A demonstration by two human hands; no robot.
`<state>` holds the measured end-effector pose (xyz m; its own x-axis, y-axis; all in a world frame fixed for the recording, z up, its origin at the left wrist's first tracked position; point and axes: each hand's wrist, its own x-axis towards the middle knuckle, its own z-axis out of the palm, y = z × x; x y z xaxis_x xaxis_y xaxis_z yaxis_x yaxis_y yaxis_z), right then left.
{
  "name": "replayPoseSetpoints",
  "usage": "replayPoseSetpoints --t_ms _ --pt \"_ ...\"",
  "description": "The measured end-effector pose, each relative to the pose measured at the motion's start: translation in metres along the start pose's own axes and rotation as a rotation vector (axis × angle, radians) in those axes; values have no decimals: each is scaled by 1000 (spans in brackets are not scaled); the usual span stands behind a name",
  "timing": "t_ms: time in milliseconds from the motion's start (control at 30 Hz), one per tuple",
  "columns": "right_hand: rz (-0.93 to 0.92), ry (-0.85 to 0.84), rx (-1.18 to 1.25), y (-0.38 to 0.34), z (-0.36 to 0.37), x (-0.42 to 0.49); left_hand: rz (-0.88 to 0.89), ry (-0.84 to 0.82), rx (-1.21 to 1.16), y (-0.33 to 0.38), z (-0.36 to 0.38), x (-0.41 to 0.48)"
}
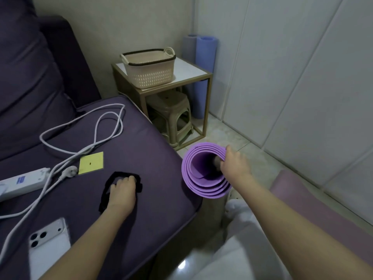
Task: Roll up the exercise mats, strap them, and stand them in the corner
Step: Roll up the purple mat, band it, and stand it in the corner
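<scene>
Left hand (121, 191): fingers curled around the strap, on the sofa cushion (151, 154).
Strap (104, 196): black, looped, lying under and left of that grip.
Purple mat (198, 178): rolled in loose coils, upright, beside the cushion edge.
Right hand (235, 164): clamped on the roll's top rim.
Blue mats (205, 55): rolled, standing in the corner, far beyond that grip.

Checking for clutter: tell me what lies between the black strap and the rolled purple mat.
Only bare sofa cushion between the black strap and the purple mat, in the head view.
</scene>
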<state>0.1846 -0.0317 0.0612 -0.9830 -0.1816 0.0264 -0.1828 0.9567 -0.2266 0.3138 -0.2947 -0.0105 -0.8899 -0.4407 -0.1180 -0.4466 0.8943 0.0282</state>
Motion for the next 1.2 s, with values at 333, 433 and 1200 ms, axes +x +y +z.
replayPoseSetpoints --t_ms 333,433,1200 --pt "7 3 -6 5 3 -1 86 160 -204 6 -17 -1" --pt "0 0 -2 6 3 0 99 195 -378 17 -30 -5" --pt "-229 -15 -112 24 -35 6 706 229 -600 183 -86 19"
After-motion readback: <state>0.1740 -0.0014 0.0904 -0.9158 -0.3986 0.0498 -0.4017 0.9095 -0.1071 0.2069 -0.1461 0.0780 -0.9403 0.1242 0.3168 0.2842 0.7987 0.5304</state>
